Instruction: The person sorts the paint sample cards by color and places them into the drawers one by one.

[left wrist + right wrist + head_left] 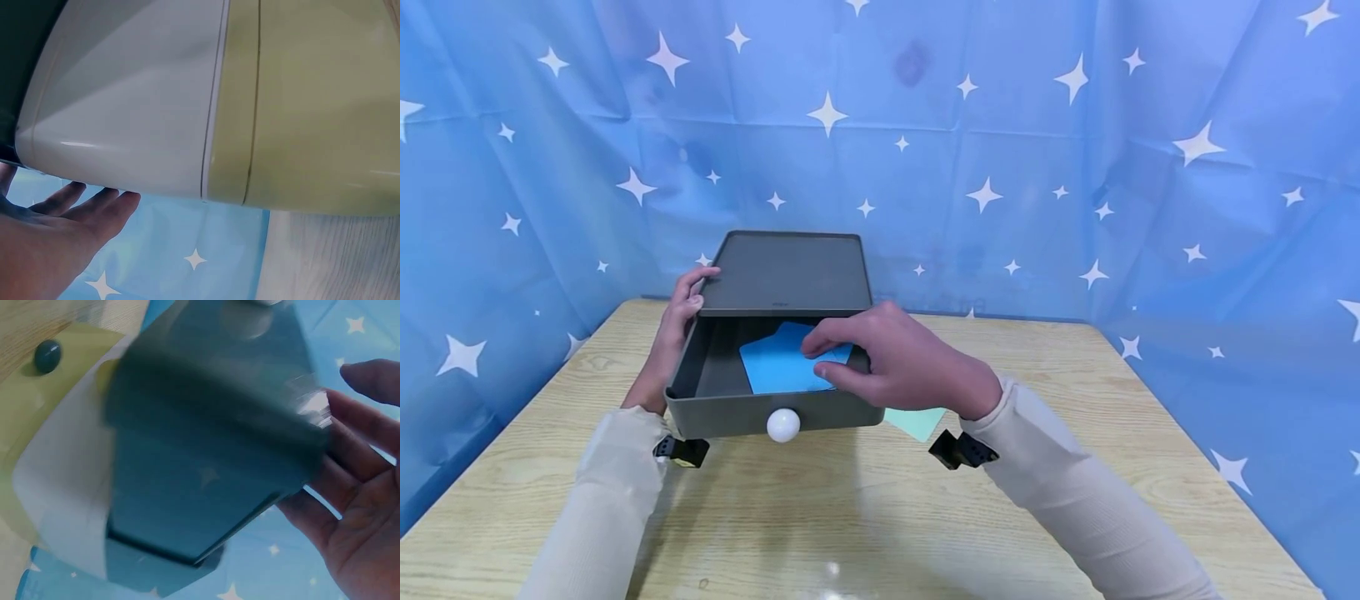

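Note:
A drawer unit stands on the table, its dark grey top (786, 271) at the back. The grey drawer (730, 417) with a white round knob (783, 425) is pulled out toward me. Inside lies a blue paper (782, 367), shaped like an envelope. My left hand (677, 312) rests along the unit's left side, fingers extended against it in the left wrist view. Over the drawer's right part hangs my right hand (898, 358), thumb and forefinger apart above the blue paper, hiding its right end.
Lower on the unit are a white drawer (125, 112) and a yellow drawer (325, 112). A dark knob (47, 356) sits on the yellow one. Pale green paper (917, 422) lies on the wooden table (1000, 500), partly behind my right wrist. A blue starry cloth (880, 150) hangs behind.

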### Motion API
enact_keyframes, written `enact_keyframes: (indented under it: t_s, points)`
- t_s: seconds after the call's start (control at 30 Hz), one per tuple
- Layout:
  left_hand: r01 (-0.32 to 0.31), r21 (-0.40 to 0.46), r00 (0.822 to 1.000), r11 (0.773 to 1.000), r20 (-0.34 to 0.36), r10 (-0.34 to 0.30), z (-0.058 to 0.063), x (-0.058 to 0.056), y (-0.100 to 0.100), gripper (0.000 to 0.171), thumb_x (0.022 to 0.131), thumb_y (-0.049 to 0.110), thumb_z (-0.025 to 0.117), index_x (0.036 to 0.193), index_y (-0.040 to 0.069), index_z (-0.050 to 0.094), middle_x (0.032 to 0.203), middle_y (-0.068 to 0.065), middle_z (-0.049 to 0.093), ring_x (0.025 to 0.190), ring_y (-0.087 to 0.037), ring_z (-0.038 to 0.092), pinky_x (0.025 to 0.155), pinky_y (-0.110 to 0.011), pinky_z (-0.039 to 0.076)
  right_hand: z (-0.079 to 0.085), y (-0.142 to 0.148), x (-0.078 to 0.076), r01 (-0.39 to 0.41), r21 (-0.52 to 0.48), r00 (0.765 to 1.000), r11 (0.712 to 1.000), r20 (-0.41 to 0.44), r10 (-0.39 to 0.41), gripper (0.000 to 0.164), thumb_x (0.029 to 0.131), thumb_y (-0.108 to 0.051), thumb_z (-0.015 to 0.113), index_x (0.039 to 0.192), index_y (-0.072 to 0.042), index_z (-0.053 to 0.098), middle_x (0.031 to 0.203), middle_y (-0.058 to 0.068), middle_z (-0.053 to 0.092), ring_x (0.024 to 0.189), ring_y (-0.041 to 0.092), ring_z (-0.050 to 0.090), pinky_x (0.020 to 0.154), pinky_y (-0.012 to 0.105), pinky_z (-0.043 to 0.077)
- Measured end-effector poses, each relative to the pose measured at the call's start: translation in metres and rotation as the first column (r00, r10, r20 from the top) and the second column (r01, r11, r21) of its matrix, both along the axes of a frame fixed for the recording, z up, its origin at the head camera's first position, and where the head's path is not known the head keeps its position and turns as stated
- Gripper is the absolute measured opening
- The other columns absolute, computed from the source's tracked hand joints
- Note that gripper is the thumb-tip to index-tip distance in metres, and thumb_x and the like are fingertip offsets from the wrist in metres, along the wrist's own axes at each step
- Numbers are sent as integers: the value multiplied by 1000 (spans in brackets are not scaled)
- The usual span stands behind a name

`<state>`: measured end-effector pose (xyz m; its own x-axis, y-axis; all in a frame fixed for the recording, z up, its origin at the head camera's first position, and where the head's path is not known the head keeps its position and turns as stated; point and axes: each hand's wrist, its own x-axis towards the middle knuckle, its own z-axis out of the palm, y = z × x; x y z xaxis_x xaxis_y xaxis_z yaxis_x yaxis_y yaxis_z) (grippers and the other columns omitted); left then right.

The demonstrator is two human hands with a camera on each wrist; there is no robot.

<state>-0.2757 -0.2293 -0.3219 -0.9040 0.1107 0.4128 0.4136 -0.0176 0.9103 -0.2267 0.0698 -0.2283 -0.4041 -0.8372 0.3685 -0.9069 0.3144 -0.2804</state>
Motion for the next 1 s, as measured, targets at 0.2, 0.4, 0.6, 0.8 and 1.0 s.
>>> enact_keyframes:
  t_s: [0.2, 0.4, 0.6, 0.8, 1.0]
  points:
    - [-3, 6, 1000, 1000, -9, 3, 0, -1, 0, 45, 106, 32, 28, 150, 26, 32, 162, -4, 17, 127, -12, 35, 94, -18, 39, 8, -5, 19, -152, -94, 987, 984, -63, 147, 16, 94, -13, 67, 108, -9, 73, 103, -1, 77, 65, -4, 58, 74, 19, 52]
    - [-9, -9, 1000, 1000, 1, 9, 2, -1, 0, 45, 106, 32, 27, 151, 25, 31, 165, -5, 13, 130, -14, 32, 95, -18, 37, 5, -15, 40, -267, -63, 951, 962, -176, 253, 13, 94, -12, 67, 106, -8, 72, 86, -5, 73, 79, -2, 65, 79, 11, 49]
    - [-2, -5, 1000, 1000, 4, 2, 2, 0, -1, 45, 107, 33, 26, 151, 27, 30, 162, -3, 16, 128, -12, 33, 94, -19, 38, -20, -28, 56, -39, 61, 906, 997, -419, 61, 18, 92, -23, 70, 107, -14, 69, 68, -11, 63, 57, -1, 55, 54, 13, 39]
    - [13, 1, 1000, 1000, 1, -13, 0, 0, 0, 45, 106, 33, 27, 150, 27, 31, 163, -3, 14, 128, -12, 35, 95, -19, 39, -43, -34, 58, 102, 68, 837, 993, -545, -48, 19, 88, -23, 73, 105, -18, 65, 63, -11, 58, 49, 3, 49, 45, 16, 24]
    - [6, -4, 1000, 1000, -2, -6, -1, 0, 0, 44, 106, 34, 27, 150, 28, 32, 165, -4, 11, 128, -12, 34, 95, -18, 40, -57, -37, 55, 140, -19, 738, 990, -665, -117, 18, 90, -6, 58, 100, -18, 68, 55, -9, 51, 42, 6, 40, 42, 18, 19]
